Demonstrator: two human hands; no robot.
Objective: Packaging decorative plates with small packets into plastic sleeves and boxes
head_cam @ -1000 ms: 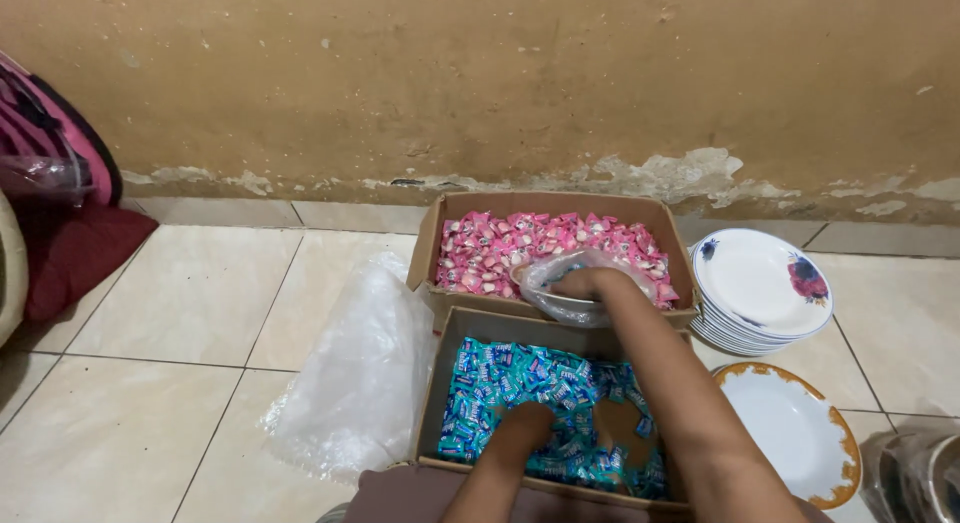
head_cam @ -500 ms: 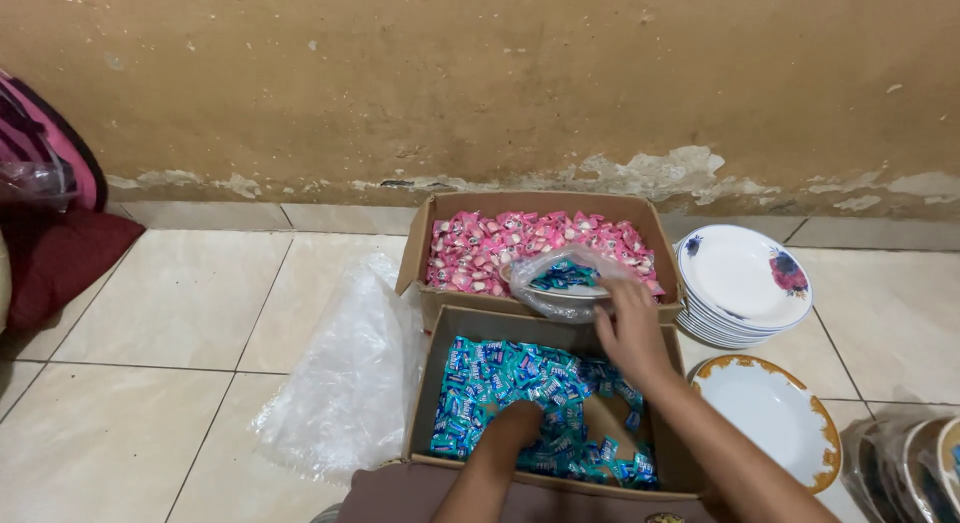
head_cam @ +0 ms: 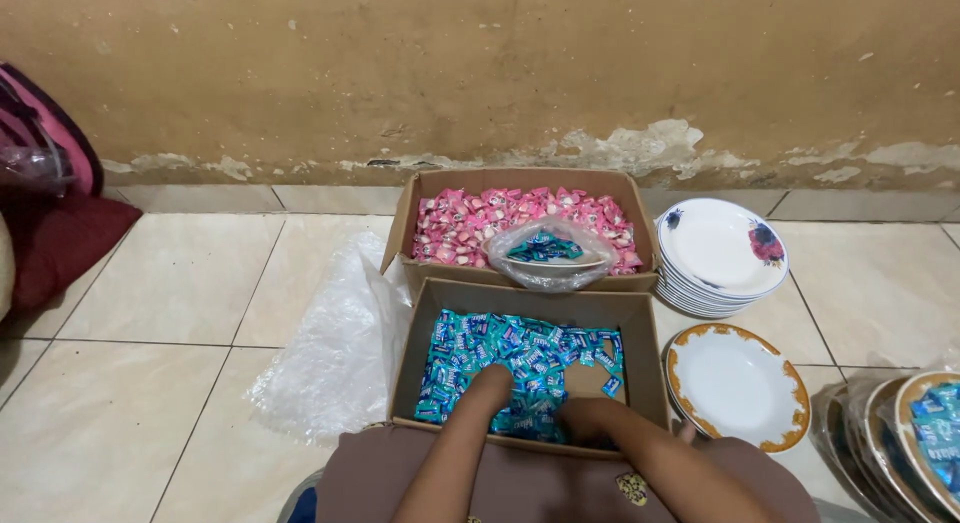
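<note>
From the head view, both hands are sunk into the blue wrapped candies (head_cam: 520, 358) filling the near cardboard box (head_cam: 530, 305). The left hand (head_cam: 492, 383) and right hand (head_cam: 585, 418) press in with fingers buried, so I cannot tell whether either grips anything. The candies lie directly under and ahead of both hands; the clear bag (head_cam: 550, 255) holding a few rests beyond, atop the pink candies (head_cam: 460, 223).

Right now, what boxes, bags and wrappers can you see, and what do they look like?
Near brown cardboard box: in front of the person, full of small blue-green wrapped sweets; left hand and right hand are in them.
Far brown cardboard box: by the wall, full of pink wrapped sweets.
Small clear plastic bag: on the pink sweets, holding blue ones.
Large crumpled clear plastic bag: on the floor tiles, left of the boxes.
</note>
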